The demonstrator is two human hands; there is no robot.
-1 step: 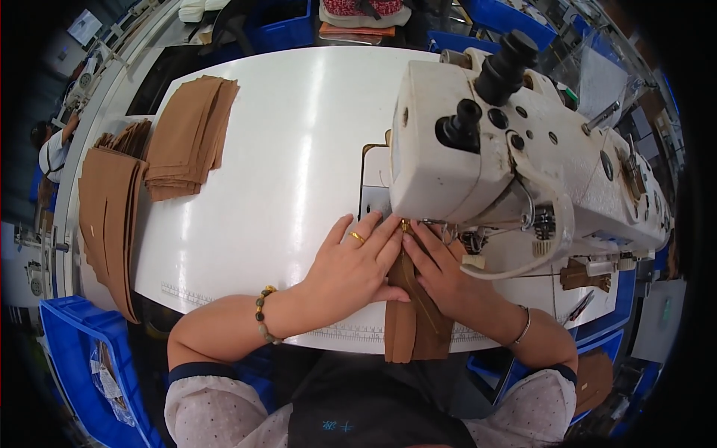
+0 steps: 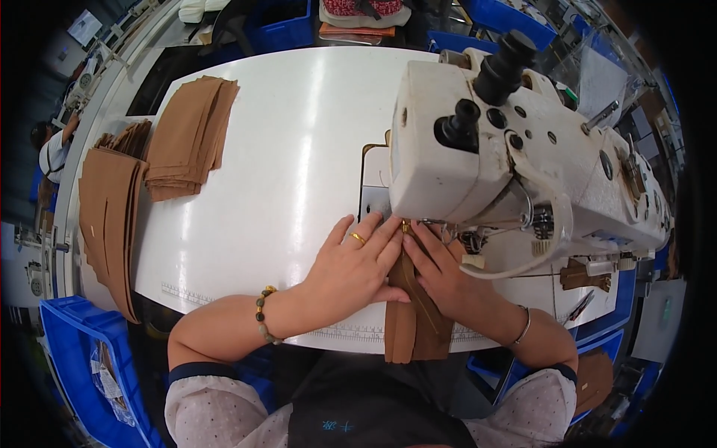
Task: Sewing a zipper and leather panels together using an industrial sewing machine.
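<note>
A brown fabric piece with a zipper strip (image 2: pixel 417 328) runs from the front edge of the white table toward the needle area of a white sewing machine (image 2: pixel 463 172). My left hand (image 2: pixel 351 276) lies on its left side, fingers apart and stretched toward the presser foot, a gold ring on one finger, thumb over the brown strip. My right hand (image 2: pixel 452 284) rests on the fabric's right side, fingers extended under the machine head, fingertips near a small brass zipper pull (image 2: pixel 405 224). The needle itself is hidden.
Brown fabric stacks (image 2: pixel 187 138) lie at the left, blue bins (image 2: pixel 89 358) beside the table. Scissors (image 2: pixel 581 305) and a small brown piece (image 2: pixel 579 276) are at the right. A co-worker (image 2: pixel 52 153) works at a far-left station; more bins (image 2: pixel 276 26) stand behind.
</note>
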